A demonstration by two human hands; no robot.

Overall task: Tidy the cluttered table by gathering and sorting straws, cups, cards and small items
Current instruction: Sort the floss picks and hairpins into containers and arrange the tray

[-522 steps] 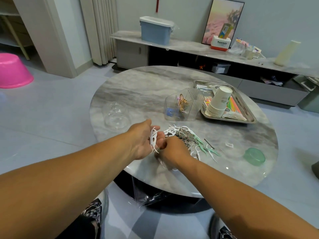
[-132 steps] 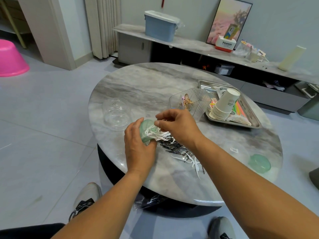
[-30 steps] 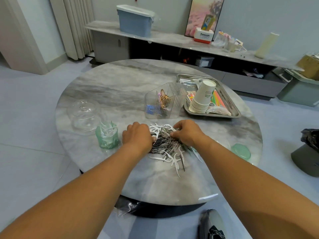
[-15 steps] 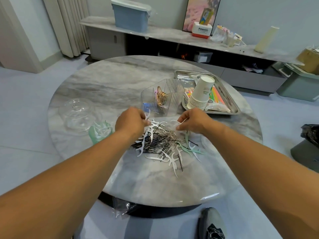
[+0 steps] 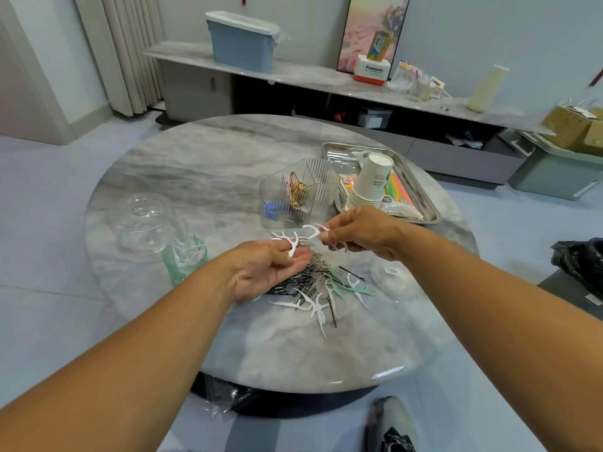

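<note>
White floss picks (image 5: 288,240), down in the heap of hairpins (image 5: 301,282) a second ago, now hang above it, pinched in the left hand (image 5: 272,270) and right hand (image 5: 360,234), ready for the green cup (image 5: 186,261) on the round table (image 5: 202,171).

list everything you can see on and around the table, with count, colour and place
table: one, grey marble, round, centre
floss picks: many, white and green, loose pile near front
hairpins: many, black, mixed into the pile
green cup: one, translucent, left, holds picks
clear lid: one, domed, far left
clear organiser: one, ribbed, centre, holds clips
metal tray: one, silver, right
paper cups: one stack, white, on tray
blue bin: one, on back shelf
left hand: holds white picks
right hand: pinches a white pick
</note>
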